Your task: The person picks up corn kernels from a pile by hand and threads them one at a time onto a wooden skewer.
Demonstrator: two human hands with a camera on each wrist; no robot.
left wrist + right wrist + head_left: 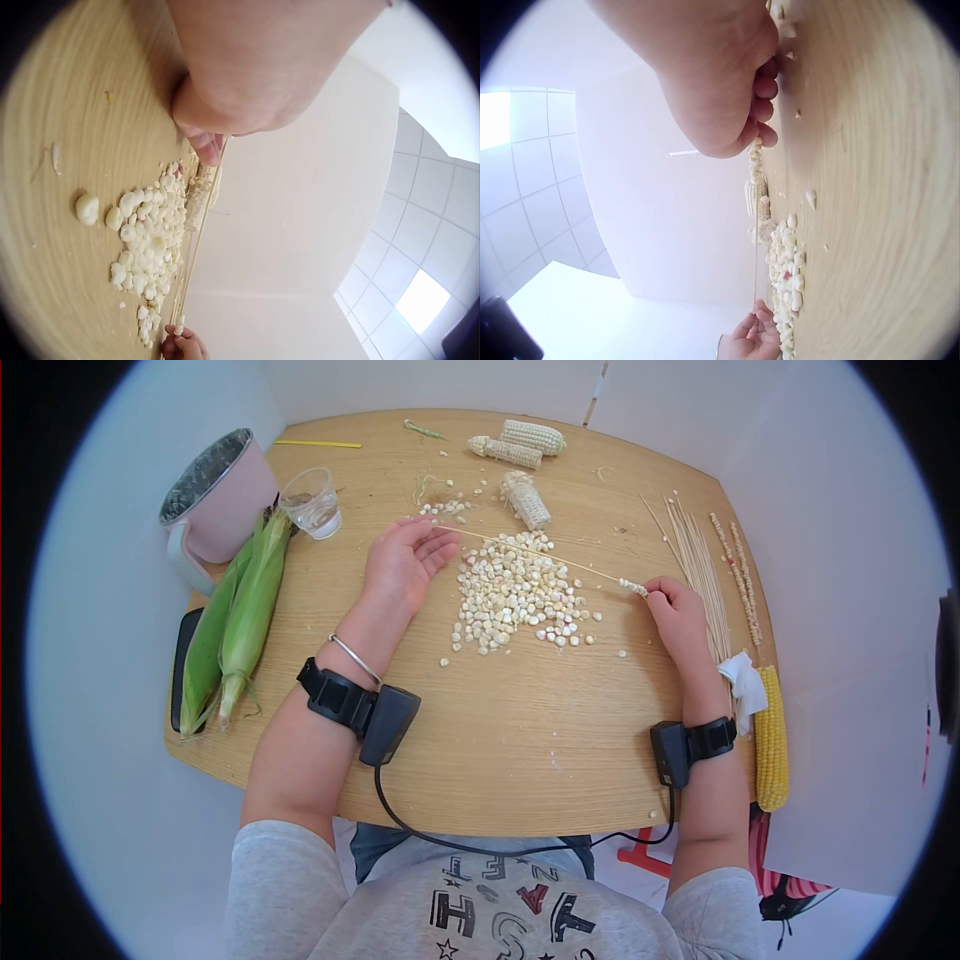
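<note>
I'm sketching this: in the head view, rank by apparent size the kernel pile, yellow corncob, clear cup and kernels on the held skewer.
Kernel pile
Yellow corncob
Clear cup
Kernels on the held skewer

Passage, lower centre of the frame: open stretch of counter (pixel 480 760) between the forearms, below the kernel pile (pixel 505 595).
Barrier, centre: thin stick (pixel 580 565), reaching from left hand (pixel 405 565) to right hand (pixel 678 622) across the pile's upper part.
Obstacles, upper left: pink mug (pixel 237 505), clear cup (pixel 314 505); left: two green corn ears (pixel 255 605).
Upper centre: three pale cobs (pixel 527 500).
Right: stick bundle (pixel 692 545), yellow cob (pixel 771 745).
Second passage, upper right: strip between cobs and bundle, scattered scraps.
</note>
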